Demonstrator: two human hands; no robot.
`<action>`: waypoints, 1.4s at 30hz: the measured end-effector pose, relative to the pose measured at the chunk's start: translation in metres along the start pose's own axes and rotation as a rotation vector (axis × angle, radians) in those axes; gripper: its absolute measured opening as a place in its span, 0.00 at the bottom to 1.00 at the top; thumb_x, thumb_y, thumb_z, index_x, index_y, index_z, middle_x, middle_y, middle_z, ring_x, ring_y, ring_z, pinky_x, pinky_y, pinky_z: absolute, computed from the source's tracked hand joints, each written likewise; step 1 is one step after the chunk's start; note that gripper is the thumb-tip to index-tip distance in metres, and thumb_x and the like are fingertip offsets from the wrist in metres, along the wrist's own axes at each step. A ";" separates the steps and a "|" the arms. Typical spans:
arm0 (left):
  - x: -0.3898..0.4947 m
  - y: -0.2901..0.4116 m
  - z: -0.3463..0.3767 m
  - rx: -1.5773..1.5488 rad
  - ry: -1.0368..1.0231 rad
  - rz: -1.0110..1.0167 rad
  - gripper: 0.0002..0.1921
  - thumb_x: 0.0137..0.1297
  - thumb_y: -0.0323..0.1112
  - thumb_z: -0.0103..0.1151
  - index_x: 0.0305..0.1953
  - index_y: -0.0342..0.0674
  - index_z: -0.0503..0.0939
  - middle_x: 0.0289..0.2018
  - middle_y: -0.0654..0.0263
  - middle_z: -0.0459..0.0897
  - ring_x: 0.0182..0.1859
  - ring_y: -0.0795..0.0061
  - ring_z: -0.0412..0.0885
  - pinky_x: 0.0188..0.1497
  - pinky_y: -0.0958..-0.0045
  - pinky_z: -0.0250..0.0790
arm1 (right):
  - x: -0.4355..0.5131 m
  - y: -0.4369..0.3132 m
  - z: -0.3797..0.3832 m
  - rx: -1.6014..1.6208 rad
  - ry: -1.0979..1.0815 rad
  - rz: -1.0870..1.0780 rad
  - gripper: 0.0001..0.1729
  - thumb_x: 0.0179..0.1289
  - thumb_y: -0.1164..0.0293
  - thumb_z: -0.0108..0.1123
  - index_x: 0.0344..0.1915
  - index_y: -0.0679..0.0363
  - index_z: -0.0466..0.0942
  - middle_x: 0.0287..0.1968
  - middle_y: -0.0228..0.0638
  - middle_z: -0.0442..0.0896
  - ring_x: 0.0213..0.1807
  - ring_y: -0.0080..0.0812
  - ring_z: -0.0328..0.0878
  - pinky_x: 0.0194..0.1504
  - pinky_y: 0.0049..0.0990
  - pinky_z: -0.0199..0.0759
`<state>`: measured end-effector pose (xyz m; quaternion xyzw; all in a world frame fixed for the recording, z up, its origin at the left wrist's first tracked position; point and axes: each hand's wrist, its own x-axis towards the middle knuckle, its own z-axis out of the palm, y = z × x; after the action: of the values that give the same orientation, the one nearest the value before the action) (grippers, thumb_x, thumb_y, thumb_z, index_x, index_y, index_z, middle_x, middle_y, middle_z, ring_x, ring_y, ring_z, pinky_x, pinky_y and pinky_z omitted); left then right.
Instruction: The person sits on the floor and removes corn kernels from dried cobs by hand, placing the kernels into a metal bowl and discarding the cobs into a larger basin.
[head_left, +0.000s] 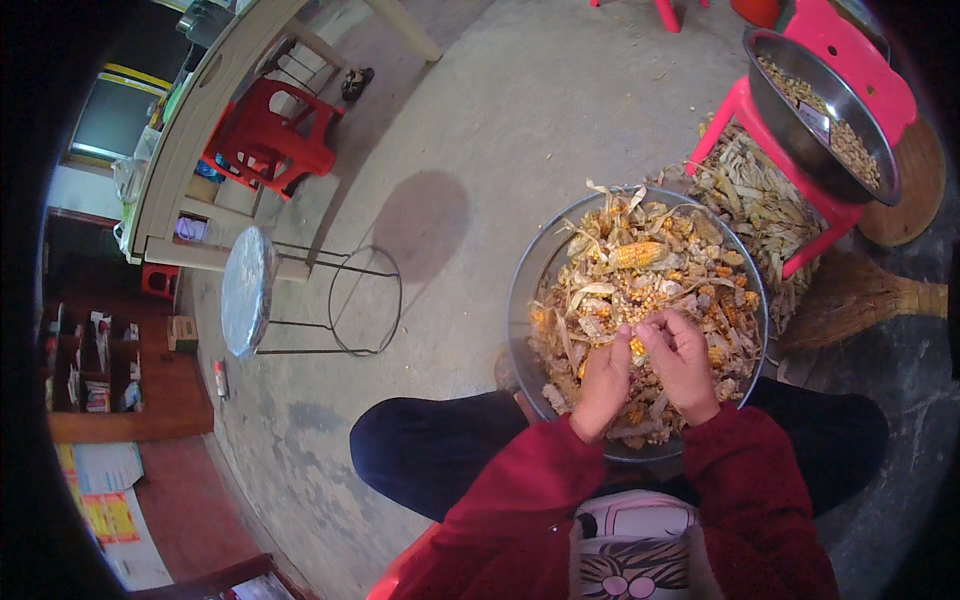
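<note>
A round metal basin (517, 330) stands before me between my knees, full of broken corn cobs, kernels and dry husk scraps. My left hand (606, 375) and my right hand (679, 360) meet over its middle, thumbs close together. Both hold a small piece of yellow corn cob (637, 347) between the fingers, partly hidden by them. A larger yellow corn cob (636, 255) lies on the heap beyond my hands, with loose kernels (637, 307) just past the fingertips.
A pink plastic chair (795, 172) at the right bears a metal bowl (825, 127) with pale contents. Husks (757, 187) lie below it, beside a straw broom (847, 300). At the left are a stool (247, 292) on its side, a table (187, 97) and a red plastic stool (277, 135).
</note>
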<state>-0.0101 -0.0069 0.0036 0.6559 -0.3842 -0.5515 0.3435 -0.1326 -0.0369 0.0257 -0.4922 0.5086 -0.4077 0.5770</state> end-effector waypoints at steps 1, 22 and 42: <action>0.000 0.000 -0.001 -0.075 -0.008 -0.051 0.27 0.74 0.53 0.37 0.38 0.33 0.76 0.20 0.68 0.72 0.20 0.78 0.66 0.22 0.73 0.56 | -0.001 -0.005 0.001 0.042 -0.024 0.033 0.06 0.66 0.70 0.57 0.36 0.62 0.76 0.20 0.19 0.70 0.21 0.10 0.59 0.22 0.15 0.53; 0.004 0.001 -0.008 -0.007 0.107 0.028 0.30 0.74 0.52 0.34 0.29 0.30 0.78 0.19 0.48 0.75 0.23 0.55 0.75 0.29 0.60 0.65 | -0.015 -0.012 0.010 0.137 -0.176 0.056 0.11 0.68 0.70 0.54 0.48 0.60 0.73 0.23 0.21 0.68 0.22 0.12 0.61 0.24 0.15 0.56; -0.004 0.022 -0.016 -0.405 -0.244 -0.408 0.22 0.72 0.53 0.38 0.33 0.41 0.74 0.18 0.74 0.65 0.20 0.84 0.60 0.20 0.80 0.51 | -0.015 -0.009 -0.003 -0.068 -0.243 -0.029 0.18 0.69 0.73 0.48 0.57 0.63 0.69 0.31 0.30 0.74 0.28 0.19 0.67 0.33 0.21 0.64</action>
<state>0.0020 -0.0133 0.0274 0.5666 -0.1653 -0.7491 0.3008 -0.1377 -0.0244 0.0375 -0.5644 0.4415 -0.3359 0.6113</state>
